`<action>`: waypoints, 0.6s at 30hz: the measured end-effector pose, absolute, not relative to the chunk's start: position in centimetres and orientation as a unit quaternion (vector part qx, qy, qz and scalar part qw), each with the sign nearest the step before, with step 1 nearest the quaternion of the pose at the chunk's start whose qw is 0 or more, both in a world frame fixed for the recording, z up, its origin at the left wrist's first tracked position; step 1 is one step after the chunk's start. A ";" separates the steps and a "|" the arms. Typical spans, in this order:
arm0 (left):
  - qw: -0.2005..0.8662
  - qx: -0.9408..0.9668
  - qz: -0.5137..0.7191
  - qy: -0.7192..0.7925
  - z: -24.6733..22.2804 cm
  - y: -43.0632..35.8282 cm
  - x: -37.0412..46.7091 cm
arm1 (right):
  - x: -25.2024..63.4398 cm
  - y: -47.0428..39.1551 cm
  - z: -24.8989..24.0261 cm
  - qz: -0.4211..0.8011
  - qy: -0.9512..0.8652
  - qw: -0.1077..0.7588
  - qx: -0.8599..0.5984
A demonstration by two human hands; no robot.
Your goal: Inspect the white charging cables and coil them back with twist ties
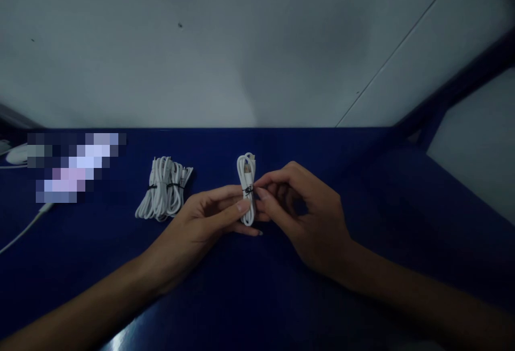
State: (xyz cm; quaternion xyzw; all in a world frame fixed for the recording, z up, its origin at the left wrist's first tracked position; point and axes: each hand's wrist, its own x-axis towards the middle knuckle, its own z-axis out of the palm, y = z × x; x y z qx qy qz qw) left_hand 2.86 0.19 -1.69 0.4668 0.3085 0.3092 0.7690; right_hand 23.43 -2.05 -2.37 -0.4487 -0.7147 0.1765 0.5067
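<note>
A coiled white USB cable (pixel 248 214) stands upright between my hands, with a black twist tie (pixel 248 190) around its middle and a metal plug showing near its top. My left hand (pixel 213 211) grips the cable, thumb in front and fingers behind it. At the tie, my right hand (pixel 300 206) pinches with thumb and index finger, and the tie's end between them is mostly hidden. Several more white cable bundles (pixel 164 190), bound with black ties, lie in a pile just left of my left hand.
The blue table (pixel 225 297) meets a pale wall (pixel 201 72) at its back edge. A pixelated bright device (pixel 80 166) lies on the left, with a white cord (pixel 24 233) running from it. A blue beam (pixel 438 99) slants along the right.
</note>
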 end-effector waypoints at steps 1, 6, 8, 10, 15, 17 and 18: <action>0.766 0.466 0.312 0.312 -1.7 0.2 2.9 | 23.4 -2.1 -2.3 0.182 -0.710 0.510 -0.450; 0.752 0.464 0.330 0.331 -1.7 0.2 2.9 | 23.7 -2.1 -2.0 0.354 -0.631 0.506 -0.469; 0.751 0.454 0.336 0.342 -1.8 0.2 2.8 | 23.9 -2.1 -1.8 0.421 -0.598 0.501 -0.463; 0.746 0.450 0.340 0.353 -1.9 0.2 2.8 | 24.0 -2.0 -1.6 0.462 -0.579 0.497 -0.452; 0.733 0.457 0.342 0.370 -1.8 0.1 2.8 | 24.2 -1.7 -1.6 0.507 -0.561 0.485 -0.439; 0.727 0.461 0.341 0.377 -1.6 0.1 2.8 | 24.2 -1.6 -1.7 0.520 -0.556 0.483 -0.433; 0.724 0.463 0.341 0.381 -1.6 0.1 2.9 | 24.2 -1.6 -1.7 0.527 -0.553 0.481 -0.431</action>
